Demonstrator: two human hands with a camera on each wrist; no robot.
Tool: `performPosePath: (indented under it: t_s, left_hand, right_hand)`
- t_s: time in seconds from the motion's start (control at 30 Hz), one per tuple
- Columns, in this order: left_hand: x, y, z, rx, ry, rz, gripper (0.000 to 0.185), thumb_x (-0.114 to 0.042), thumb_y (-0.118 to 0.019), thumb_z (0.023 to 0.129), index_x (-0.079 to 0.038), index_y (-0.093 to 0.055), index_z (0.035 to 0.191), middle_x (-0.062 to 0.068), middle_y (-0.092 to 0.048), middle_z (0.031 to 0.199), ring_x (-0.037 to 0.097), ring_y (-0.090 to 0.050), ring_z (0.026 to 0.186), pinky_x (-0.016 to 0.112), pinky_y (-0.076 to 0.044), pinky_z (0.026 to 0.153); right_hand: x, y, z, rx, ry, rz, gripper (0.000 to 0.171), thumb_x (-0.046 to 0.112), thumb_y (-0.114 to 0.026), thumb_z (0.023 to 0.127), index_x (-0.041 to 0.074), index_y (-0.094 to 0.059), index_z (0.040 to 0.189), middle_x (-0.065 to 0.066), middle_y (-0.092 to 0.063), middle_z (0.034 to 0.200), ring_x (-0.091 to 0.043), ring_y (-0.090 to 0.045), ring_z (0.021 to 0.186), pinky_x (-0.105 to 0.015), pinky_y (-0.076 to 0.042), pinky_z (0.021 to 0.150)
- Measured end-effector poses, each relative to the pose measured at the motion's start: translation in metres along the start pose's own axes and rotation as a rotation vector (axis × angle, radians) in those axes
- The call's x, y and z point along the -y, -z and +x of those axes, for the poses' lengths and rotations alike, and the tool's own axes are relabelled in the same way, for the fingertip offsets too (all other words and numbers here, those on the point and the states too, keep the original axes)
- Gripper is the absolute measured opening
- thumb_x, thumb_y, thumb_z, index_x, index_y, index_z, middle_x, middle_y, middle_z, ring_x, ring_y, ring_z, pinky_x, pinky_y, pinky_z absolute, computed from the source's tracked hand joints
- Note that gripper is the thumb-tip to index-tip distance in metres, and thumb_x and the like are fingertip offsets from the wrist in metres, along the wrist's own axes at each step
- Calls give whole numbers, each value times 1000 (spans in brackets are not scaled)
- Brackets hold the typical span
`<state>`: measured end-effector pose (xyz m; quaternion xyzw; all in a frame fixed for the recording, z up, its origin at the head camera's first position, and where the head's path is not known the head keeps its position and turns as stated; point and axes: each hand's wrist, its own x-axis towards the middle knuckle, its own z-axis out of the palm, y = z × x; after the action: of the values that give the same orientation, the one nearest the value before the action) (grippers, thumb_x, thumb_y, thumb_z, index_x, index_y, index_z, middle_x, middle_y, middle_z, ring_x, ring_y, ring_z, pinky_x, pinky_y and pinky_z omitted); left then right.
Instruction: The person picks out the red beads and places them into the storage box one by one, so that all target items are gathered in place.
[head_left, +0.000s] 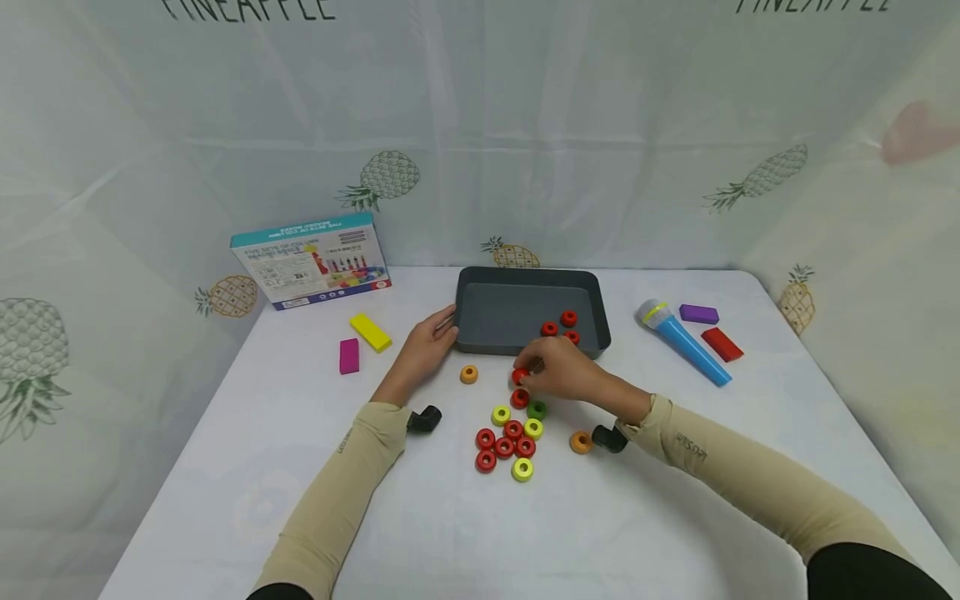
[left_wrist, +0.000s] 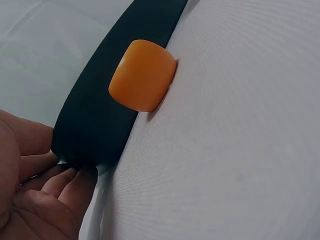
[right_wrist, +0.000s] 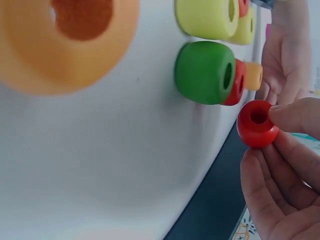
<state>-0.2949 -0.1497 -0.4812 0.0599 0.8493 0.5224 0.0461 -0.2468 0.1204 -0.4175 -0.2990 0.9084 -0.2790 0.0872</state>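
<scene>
A dark grey tray (head_left: 517,310) stands at the back of the table, with a few red beads (head_left: 569,318) inside its right part. My left hand (head_left: 429,343) holds the tray by its front left corner; in the left wrist view its fingers (left_wrist: 75,187) touch the tray's end. My right hand (head_left: 558,368) pinches a red ring-shaped bead (right_wrist: 257,124) between thumb and fingers, just in front of the tray. Loose red, yellow and green beads (head_left: 504,448) lie in a group nearer the front. An orange bead (left_wrist: 143,76) sits close to the tray's front wall.
Another orange bead (head_left: 581,442) lies by the right wrist. Left of the tray are a yellow block (head_left: 371,332), a pink block (head_left: 349,356) and a printed box (head_left: 315,262). On the right lie a blue toy microphone (head_left: 686,343), a purple block (head_left: 699,314) and a red block (head_left: 722,344).
</scene>
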Motion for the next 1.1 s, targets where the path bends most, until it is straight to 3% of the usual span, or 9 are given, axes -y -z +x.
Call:
performPosePath:
  t_s: [0.43,0.67,0.9,1.1]
  left_hand:
    - [-2,4,1,1,19,-10,54,-26,-53,106,-21,-37,158,3,-36,164,19,-46,145,40,-40,120]
    - [-3,2,0,2,16,-1,54,-27,-53,106,-22,-37,158,2,-37,164,18,-46,145,39,-40,120]
    - [-1,0,1,0,17,-4,54,-28,-53,107,-21,-37,158,3,-37,164,19,-47,144,39,-41,119]
    - [1,-1,1,-7,15,-5,53,-28,-53,107,-22,-38,157,3,-38,163,18,-47,144,37,-42,118]
  right_hand:
    - [1,9,5,-35,29,-2,20,10,-79,85,7,-78,104,-3,-75,99,-17,-68,90,-31,-62,80]
    - [-2,16,10,-83,30,25,17,8,-79,84,8,-79,101,-4,-75,98,-15,-69,87,-29,-62,78]
    - [-4,20,16,-155,32,65,17,7,-79,85,6,-79,102,-7,-75,98,-18,-72,89,-35,-63,81]
    - [-11,21,21,-169,10,68,16,7,-79,85,7,-79,101,-6,-75,96,-18,-71,87,-34,-62,78]
